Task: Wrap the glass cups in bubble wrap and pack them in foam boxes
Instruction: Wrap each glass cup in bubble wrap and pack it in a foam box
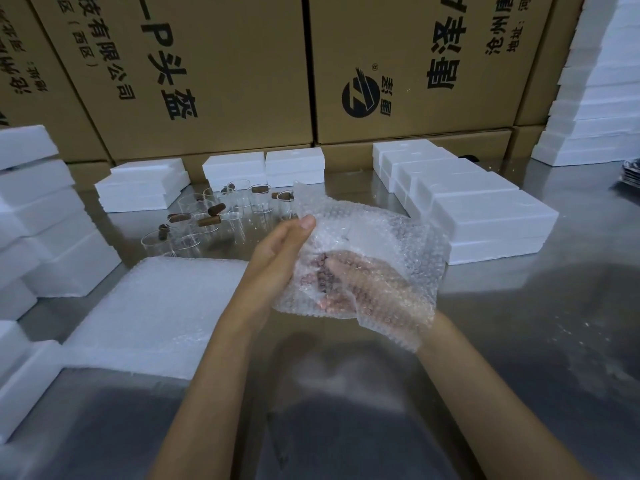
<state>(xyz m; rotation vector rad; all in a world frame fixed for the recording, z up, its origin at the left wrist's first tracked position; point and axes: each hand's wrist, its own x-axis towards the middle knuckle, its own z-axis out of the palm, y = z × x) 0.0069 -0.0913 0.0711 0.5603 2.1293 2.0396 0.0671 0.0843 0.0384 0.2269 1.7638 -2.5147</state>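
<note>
Your two hands are held up over the middle of the grey steel bench (519, 341), working one clear bubble wrap sheet (374, 244). Right hand (367, 289) is under or inside the sheet, seen only through the bubbles; its fingers look curled round something dark, but I can't tell if that's a cup or just a fold. Left hand (280, 258) lies flat against the sheet's left side, fingers straight, thumb on the top edge, pressing rather than gripping.

Risks, near to far:
- Wrap is loose and flared at the top and lower right. If a cup is inside, it can slide out the open end, and steel under it means breakage.
- Left hand is only pressing. Any twist and the sheet slips, and you lose the fold.
- Flat stack of white bubble wrap sheets (152, 313) sits just left of your forearm near the front-left edge. An elbow sweep could drag it off.
- Cluster of small clear glass cups with brown cork stoppers (214, 220) stands crowded, some touching, just behind the left hand. Reaching in with the wrap trailing could knock one over.
- White foam boxes (485, 216) are lined up along the right and back, all lidded. You'll need a free hand to open one while holding the wrapped cup.
</note>
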